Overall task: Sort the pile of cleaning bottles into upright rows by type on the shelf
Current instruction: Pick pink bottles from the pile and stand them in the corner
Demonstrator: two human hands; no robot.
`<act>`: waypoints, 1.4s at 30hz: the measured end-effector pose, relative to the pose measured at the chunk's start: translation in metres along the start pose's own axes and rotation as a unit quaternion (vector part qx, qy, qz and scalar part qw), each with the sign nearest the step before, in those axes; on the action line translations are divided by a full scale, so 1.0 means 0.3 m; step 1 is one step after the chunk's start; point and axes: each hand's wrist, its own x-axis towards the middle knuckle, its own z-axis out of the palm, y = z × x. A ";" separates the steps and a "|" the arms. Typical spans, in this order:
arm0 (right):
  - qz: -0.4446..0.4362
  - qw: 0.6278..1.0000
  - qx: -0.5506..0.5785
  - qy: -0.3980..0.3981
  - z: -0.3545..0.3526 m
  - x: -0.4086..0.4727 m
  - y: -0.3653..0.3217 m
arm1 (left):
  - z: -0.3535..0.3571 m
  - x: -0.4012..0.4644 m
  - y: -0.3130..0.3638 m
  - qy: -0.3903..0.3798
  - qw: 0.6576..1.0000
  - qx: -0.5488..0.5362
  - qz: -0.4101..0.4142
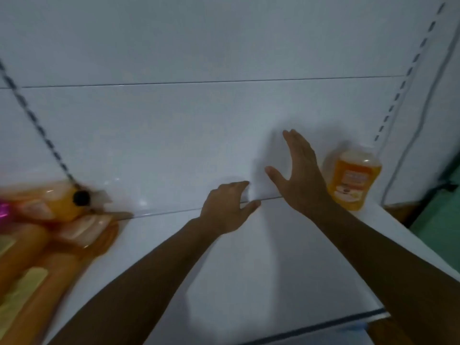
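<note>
One bottle (353,180) stands upright at the far right of the shelf (249,257), against the back panel (199,133) and just left of the slotted upright (408,73). A pile of bottles (49,232) lies on its side at the left end of the shelf, reaching from the back panel toward the near edge. Between the two, both hands hover above the middle of the shelf near the back panel: the left hand (227,209) to the left, the right hand (298,173) beside it, just left of the upright bottle.
</note>
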 end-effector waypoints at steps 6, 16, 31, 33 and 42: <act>-0.071 0.992 0.065 -0.079 0.290 -0.069 -0.430 | -0.257 -0.348 -0.325 0.067 0.986 0.149 -0.031; -0.122 0.965 0.150 -0.179 0.539 -0.154 -0.868 | -0.561 -0.731 -0.568 0.164 0.966 0.190 -0.054; -0.136 0.942 0.153 -0.266 0.672 -0.257 -1.040 | -0.669 -0.861 -0.710 0.138 0.921 0.264 -0.250; -0.119 0.940 0.163 -0.276 0.674 -0.263 -1.030 | -0.671 -0.859 -0.722 0.145 0.922 0.262 -0.245; -0.104 0.931 0.187 -0.296 0.676 -0.280 -0.982 | -0.690 -0.866 -0.755 0.150 0.931 0.250 -0.218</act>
